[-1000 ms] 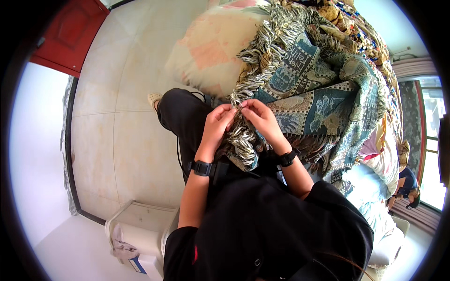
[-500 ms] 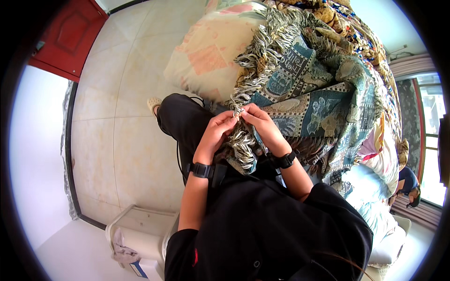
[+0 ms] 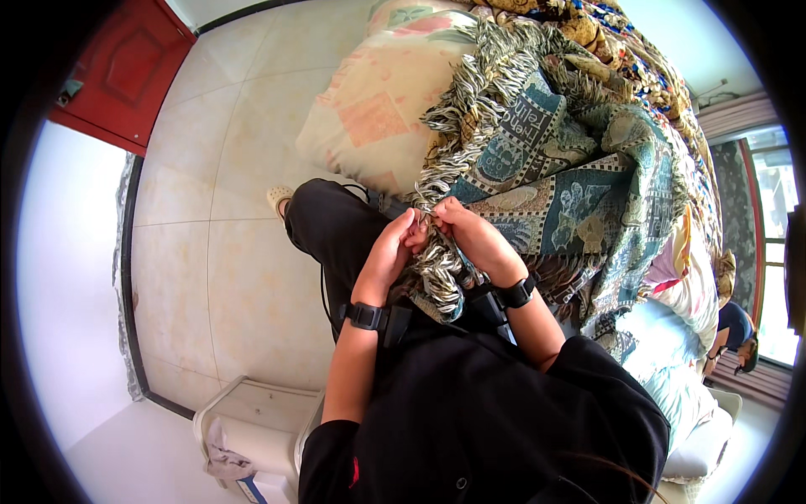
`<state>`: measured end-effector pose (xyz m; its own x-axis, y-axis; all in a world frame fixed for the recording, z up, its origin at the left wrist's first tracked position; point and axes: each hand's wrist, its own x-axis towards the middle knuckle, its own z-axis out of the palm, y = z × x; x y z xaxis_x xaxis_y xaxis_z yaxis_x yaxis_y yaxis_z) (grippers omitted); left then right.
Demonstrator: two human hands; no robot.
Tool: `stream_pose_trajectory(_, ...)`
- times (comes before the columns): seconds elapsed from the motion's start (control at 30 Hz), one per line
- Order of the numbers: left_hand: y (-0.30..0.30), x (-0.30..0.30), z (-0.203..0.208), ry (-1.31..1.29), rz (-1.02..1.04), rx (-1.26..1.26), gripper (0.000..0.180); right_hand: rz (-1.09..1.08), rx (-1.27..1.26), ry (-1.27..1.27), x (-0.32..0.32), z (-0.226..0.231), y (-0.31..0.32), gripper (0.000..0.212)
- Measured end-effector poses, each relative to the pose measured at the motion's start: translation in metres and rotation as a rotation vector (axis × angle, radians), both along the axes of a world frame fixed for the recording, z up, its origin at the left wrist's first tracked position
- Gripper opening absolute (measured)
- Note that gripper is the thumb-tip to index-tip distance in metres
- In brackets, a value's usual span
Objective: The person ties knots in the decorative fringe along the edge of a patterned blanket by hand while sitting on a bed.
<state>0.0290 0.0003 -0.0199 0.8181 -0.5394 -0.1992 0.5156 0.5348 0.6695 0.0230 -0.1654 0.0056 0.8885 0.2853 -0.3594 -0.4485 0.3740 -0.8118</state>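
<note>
A teal and cream woven blanket point(image 3: 579, 202) with a thick, shaggy fringe point(image 3: 442, 273) spreads over the bed and down onto my lap. Above my lap, my left hand point(image 3: 393, 249) is closed with its fingertips on strands of the fringe. Just beside it, my right hand point(image 3: 476, 235) is closed too, pinching the fringe between thumb and fingers. The two hands nearly touch, and part of the blanket edge hangs down between my wrists. The exact strands inside the fingers are partly hidden.
A pale patterned quilt point(image 3: 369, 109) hangs at the bed's near side, and a brown floral cover point(image 3: 646, 76) lies farther back. A white cabinet point(image 3: 252, 407) stands at lower left, a red door point(image 3: 126, 67) at upper left. Another person point(image 3: 733, 336) is by the window.
My hands have shifted slightly; the left thumb now points up and the left fingers curl under the fringe. The right hand has curled more tightly. The view has moved a little.
</note>
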Motion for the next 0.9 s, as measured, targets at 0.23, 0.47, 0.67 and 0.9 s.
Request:
stream_pose_trajectory(0.23,-0.006,0.003,0.007,-0.016,-0.004,0.079,0.029,0.003,0.043,0.027,0.006,-0.007,-0.005,0.016)
stream_pose_trajectory(0.47,-0.004,0.006,0.000,0.023,0.053,-0.110,0.029,-0.081,0.366,0.218,0.010,-0.006,-0.011,0.018)
stream_pose_trajectory(0.67,0.003,0.007,-0.013,0.128,0.138,-0.345,0.032,-0.073,0.210,0.102,0.006,-0.004,-0.013,0.021)
stream_pose_trajectory(0.9,0.008,0.005,-0.011,0.144,0.225,-0.477,0.034,-0.129,0.271,-0.108,-0.003,0.002,-0.008,0.014)
